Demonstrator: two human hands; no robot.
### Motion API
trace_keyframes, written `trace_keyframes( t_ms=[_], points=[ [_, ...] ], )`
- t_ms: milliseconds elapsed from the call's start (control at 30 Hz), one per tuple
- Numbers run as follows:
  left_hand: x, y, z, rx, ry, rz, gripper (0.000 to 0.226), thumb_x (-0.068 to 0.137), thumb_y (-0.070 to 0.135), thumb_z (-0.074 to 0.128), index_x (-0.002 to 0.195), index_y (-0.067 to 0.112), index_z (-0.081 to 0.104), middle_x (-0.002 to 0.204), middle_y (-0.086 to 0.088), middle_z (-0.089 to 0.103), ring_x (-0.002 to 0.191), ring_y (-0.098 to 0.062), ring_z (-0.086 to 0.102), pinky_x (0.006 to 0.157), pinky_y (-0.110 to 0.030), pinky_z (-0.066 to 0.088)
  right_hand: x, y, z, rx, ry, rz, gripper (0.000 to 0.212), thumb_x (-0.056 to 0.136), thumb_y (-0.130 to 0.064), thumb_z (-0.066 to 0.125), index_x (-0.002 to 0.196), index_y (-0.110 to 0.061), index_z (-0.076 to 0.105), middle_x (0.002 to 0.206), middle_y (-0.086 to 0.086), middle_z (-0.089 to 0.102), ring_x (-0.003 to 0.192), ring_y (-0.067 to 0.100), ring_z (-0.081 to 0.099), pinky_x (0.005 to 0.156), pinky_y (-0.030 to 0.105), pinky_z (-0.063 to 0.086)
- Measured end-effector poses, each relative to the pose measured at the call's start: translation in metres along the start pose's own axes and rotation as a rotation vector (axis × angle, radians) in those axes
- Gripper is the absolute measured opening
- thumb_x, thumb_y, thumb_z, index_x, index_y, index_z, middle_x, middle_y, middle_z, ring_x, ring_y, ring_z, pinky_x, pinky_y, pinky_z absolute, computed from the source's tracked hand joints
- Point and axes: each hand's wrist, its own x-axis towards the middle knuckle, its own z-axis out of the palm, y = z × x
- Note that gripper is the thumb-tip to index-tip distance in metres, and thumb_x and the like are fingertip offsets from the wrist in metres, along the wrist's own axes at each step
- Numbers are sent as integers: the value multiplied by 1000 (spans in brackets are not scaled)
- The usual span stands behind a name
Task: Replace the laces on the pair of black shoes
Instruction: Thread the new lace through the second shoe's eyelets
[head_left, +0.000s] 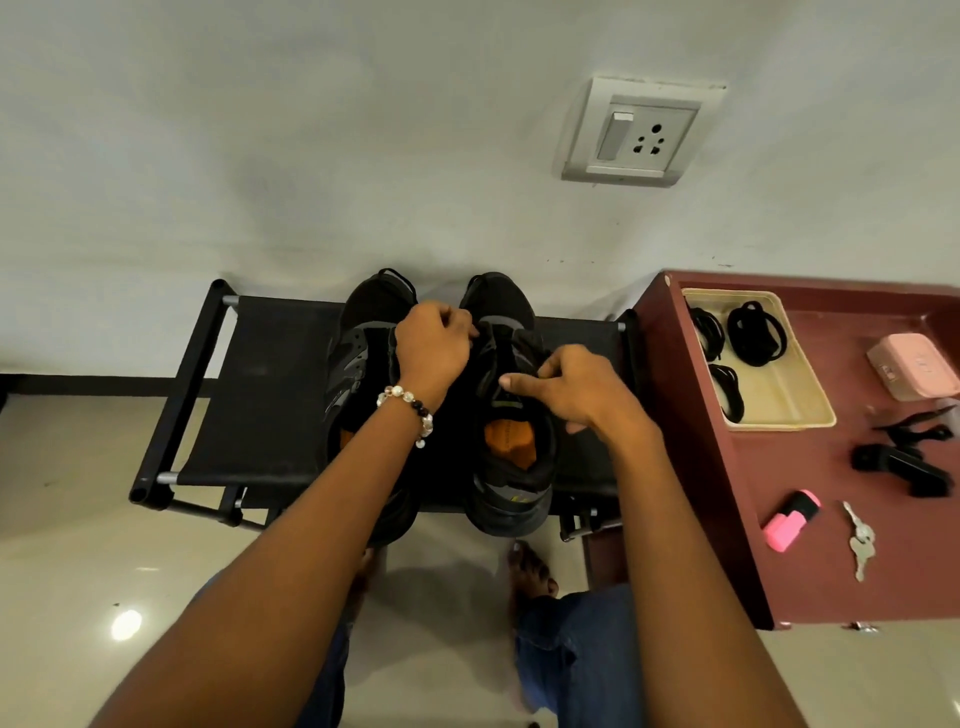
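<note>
Two black shoes with orange insoles stand side by side on a black fabric rack (260, 384), toes toward the wall. My left hand (434, 345) is curled over the lacing area between the left shoe (363, 332) and the right shoe (511, 467), its fingertips pinching at the right shoe's upper eyelets; the lace itself is hard to make out. My right hand (566, 387) grips the right shoe's side near the tongue, thumb pointing left. Several bundles of black laces (753, 332) lie in a beige tray (800, 410) on the maroon table.
The maroon table (727, 519) stands right of the rack and carries a pink case (911, 366), black clips (904, 462), a pink highlighter (792, 519) and keys (860, 540). A wall socket (641, 132) is above. My feet and jeans are below the rack.
</note>
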Motion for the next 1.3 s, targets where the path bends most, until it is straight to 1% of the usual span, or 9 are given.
trace_keyframes(
  t_ms=[167,333,433,567,700,833,967,1167,1300],
  points=[
    [-13,34,-23,-618,-1,-84,16,102,17,41,92,11,52,88,-9,73,88,-25,71,80,-39,58,-4,8,18,-169,-87,87,45,83,-40,73,107,-7,55,109,16,59,94,38,63,77,50,58],
    [-13,59,-68,-1146,58,-56,15,97,12,46,82,10,49,61,-6,57,47,-19,48,58,-33,51,-2,12,23,-64,-133,110,18,94,-23,57,102,-8,50,107,13,55,90,31,57,73,41,54],
    [-9,50,-67,-568,60,57,10,92,16,54,83,14,58,63,1,57,47,-12,40,48,-26,37,1,9,26,67,-73,107,17,93,-18,56,104,-5,52,103,12,56,87,25,55,70,34,46],
    [-5,15,-30,551,-170,303,23,92,32,62,106,16,70,92,0,67,82,-17,62,80,-31,50,6,2,37,202,53,113,22,96,-24,55,100,-2,52,92,9,54,85,26,55,70,35,42],
    [-5,8,-11,803,-189,300,26,90,34,65,100,10,72,96,-13,68,87,-34,66,72,-39,53,14,1,47,172,114,139,37,93,-24,54,117,2,46,123,24,51,98,34,49,72,37,39],
    [-1,15,-19,551,-230,195,21,89,23,68,80,6,75,80,-7,73,78,-24,69,74,-35,57,15,2,47,182,103,136,24,93,-21,52,106,-5,40,111,18,48,93,29,46,71,34,37],
    [-8,37,-32,-126,-173,32,15,91,15,65,78,13,71,84,7,71,71,4,61,60,-13,43,10,1,44,170,104,121,22,93,-12,49,77,-7,37,99,14,45,80,26,43,68,35,37],
    [-9,61,-70,-929,-199,117,15,99,19,50,86,21,58,100,-5,72,96,-20,64,52,-24,34,6,0,40,186,102,117,28,91,-8,49,67,-12,34,85,10,45,70,24,43,63,34,36],
    [-12,66,-73,-945,-202,56,13,97,28,53,87,20,56,79,-1,68,63,-15,61,50,-23,35,7,-1,40,168,98,117,30,92,-8,49,66,-12,34,88,12,47,71,24,43,64,35,36]
  ],
)
